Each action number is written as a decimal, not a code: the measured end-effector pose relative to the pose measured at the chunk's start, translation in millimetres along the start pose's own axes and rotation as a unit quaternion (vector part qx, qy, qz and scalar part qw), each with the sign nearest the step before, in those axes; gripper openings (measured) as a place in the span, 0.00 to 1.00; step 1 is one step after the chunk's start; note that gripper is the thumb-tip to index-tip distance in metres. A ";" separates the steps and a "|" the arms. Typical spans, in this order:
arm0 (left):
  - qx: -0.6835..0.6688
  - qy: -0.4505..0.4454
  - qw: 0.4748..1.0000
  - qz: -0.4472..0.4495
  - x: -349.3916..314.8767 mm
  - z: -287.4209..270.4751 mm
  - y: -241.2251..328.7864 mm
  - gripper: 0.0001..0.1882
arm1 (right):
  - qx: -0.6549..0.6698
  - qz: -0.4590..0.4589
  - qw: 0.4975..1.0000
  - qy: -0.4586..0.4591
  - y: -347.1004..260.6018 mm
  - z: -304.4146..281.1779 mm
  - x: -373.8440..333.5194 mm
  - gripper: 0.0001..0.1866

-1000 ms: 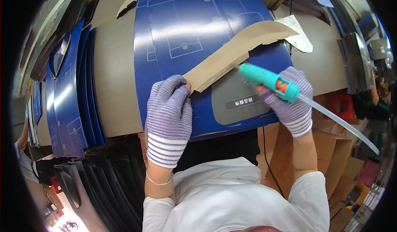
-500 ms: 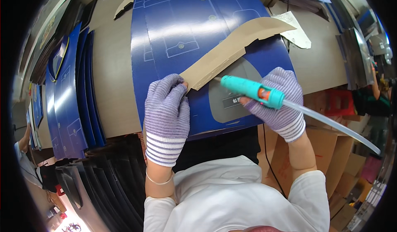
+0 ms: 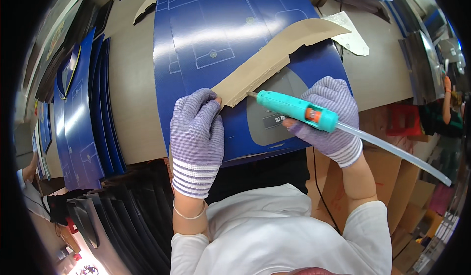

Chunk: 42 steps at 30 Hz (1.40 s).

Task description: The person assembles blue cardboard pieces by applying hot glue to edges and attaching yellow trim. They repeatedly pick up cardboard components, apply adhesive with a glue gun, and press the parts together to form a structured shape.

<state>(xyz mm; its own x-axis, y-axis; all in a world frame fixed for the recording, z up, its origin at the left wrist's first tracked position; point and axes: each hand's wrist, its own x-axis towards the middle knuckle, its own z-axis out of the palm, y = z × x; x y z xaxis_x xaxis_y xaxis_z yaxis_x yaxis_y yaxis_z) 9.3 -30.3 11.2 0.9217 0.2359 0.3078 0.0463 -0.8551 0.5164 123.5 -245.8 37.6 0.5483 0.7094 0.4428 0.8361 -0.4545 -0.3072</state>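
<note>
Two forearms [image 3: 358, 179] reach forward — left hand [image 3: 196, 133] pinching a tan strip [image 3: 270, 57], right hand [image 3: 344, 107] gripping a glue gun [image 3: 287, 106].

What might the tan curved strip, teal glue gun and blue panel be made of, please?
Tan curved strip: probably matte cardboard, brown and glare-free. Teal glue gun: likely plastic body, smooth and evenly coloured. Blue panel: perhaps coated board, glossy with bright reflections.

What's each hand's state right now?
Left hand: closed, pinching the near end of the tan strip.
Right hand: closed around the teal glue gun.
</note>
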 end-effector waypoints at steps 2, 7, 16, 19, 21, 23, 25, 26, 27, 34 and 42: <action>0.000 -0.001 1.000 0.000 0.7 -0.6 -0.2 0.17 | -0.031 0.018 0.999 -0.004 6.0 3.7 -3.9 0.21; 0.000 -0.003 1.000 -0.001 2.1 -1.0 2.2 0.17 | -0.102 0.084 0.990 -0.043 21.6 -10.5 -11.7 0.20; -0.001 0.001 1.000 -0.010 -0.2 0.8 0.4 0.17 | -0.021 0.158 0.986 0.051 38.8 -12.9 -11.5 0.21; 0.014 -0.006 1.000 0.001 0.8 -0.7 0.1 0.17 | 0.020 0.187 0.981 0.047 42.3 -18.5 -13.4 0.21; 0.007 -0.003 1.000 0.004 1.0 -0.4 -0.4 0.17 | 0.094 0.165 0.978 0.083 44.9 -17.8 -13.3 0.22; 0.006 0.001 1.000 0.008 1.0 -0.2 -0.6 0.17 | 0.076 0.140 0.983 0.087 41.8 -14.3 -13.1 0.21; 0.011 0.005 1.000 0.014 0.7 -0.3 -1.1 0.17 | 0.073 0.131 0.985 0.088 37.3 -10.5 -12.4 0.21; 0.007 0.006 1.000 0.014 0.4 0.5 -1.2 0.17 | 0.024 0.135 0.988 0.068 36.1 -11.5 -11.2 0.21; 0.004 0.007 1.000 0.011 0.0 0.9 -0.9 0.17 | 0.029 0.144 0.987 0.069 37.1 -12.1 -11.1 0.21; 0.009 0.013 1.000 0.014 0.0 -0.3 -0.6 0.16 | 0.008 0.181 0.983 0.043 53.4 -21.5 -18.4 0.23; -0.123 -0.002 0.991 -0.055 14.2 -54.8 6.1 0.09 | 0.122 0.302 0.928 0.180 199.4 -46.0 -19.4 0.20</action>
<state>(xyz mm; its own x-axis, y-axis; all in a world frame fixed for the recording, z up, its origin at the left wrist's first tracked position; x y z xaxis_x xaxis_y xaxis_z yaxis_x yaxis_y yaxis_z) 1.6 -6.9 62.5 0.9183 0.3183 0.2355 0.0517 -0.6860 0.7258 280.3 -375.0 6.5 0.9226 0.1183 0.3671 0.3695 -0.5448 -0.7528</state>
